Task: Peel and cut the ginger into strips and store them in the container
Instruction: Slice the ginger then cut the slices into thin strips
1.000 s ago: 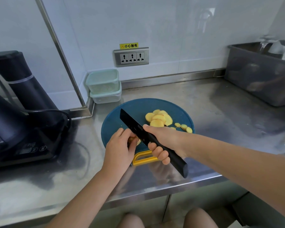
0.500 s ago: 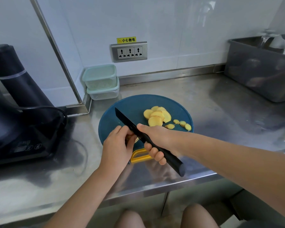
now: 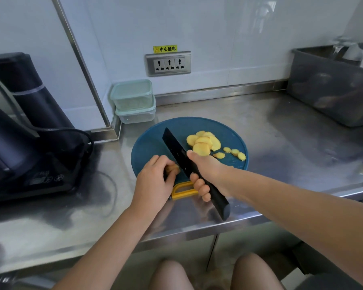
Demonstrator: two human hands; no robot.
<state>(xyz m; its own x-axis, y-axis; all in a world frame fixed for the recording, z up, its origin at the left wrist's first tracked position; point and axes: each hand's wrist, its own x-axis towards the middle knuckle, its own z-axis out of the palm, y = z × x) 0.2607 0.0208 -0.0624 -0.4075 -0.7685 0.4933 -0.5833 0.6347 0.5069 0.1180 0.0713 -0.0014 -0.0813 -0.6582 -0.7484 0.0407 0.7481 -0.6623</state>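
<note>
Two stacked lidded containers (image 3: 132, 101), contents unclear, stand behind a blue board (image 3: 149, 147). On it, the left hand (image 3: 155, 181) curls its fingers over a ginger piece (image 3: 172, 168). The right hand (image 3: 208, 170) grips a black knife (image 3: 176, 147) touching the piece. Cut slices (image 3: 203, 142) lie right.

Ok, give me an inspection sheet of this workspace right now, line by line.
Surface: steel counter, blue board on it.
Job's things: ginger slices piled on board; ginger piece beside knife; two lidded containers stacked by wall.
Clutter: black appliance left; grey bin right.
Hands: left hand holds ginger piece; right hand grips knife.
Cables: black cable loops by appliance.
Surroundings: white wall, socket.
</note>
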